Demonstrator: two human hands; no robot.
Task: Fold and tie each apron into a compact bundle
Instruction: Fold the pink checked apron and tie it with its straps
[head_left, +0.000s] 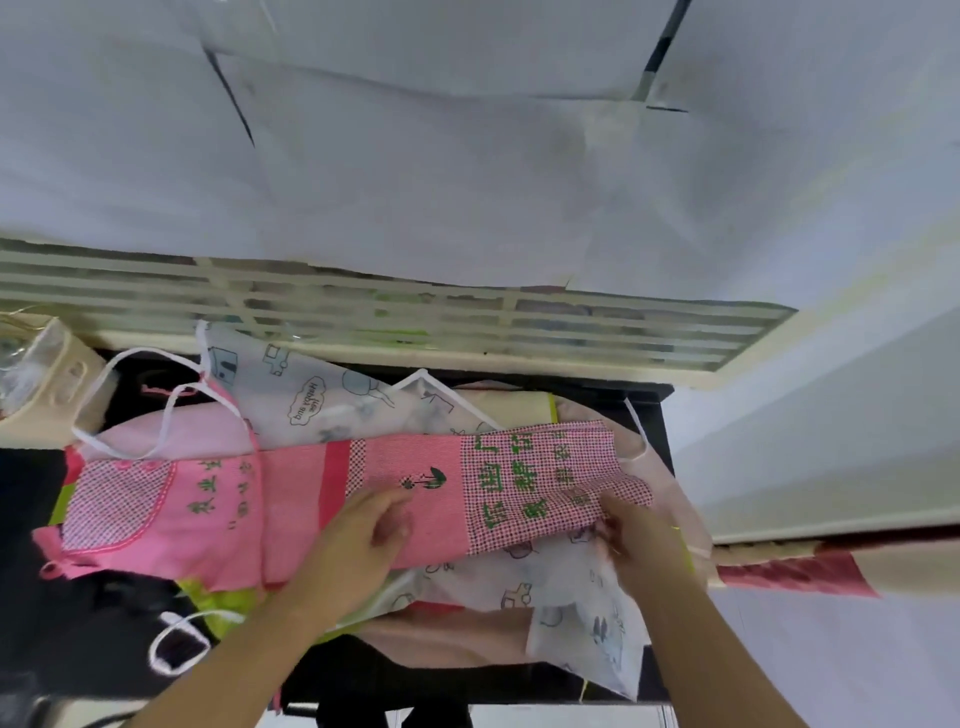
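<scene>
Fingers of the right hand (631, 540) pinch the pink apron (291, 499)'s checkered right edge; left hand (363, 535) presses flat, fingers relaxed, mid-frame.

Both hands (374, 525) (631, 540) low, fingers curled

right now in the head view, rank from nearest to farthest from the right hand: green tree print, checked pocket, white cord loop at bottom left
From the right hand:
1. green tree print, just left, mid-apron.
2. checked pocket, apron's far left end.
3. white cord loop, bottom left, roughly as far as the pocket; too close to call.
</scene>
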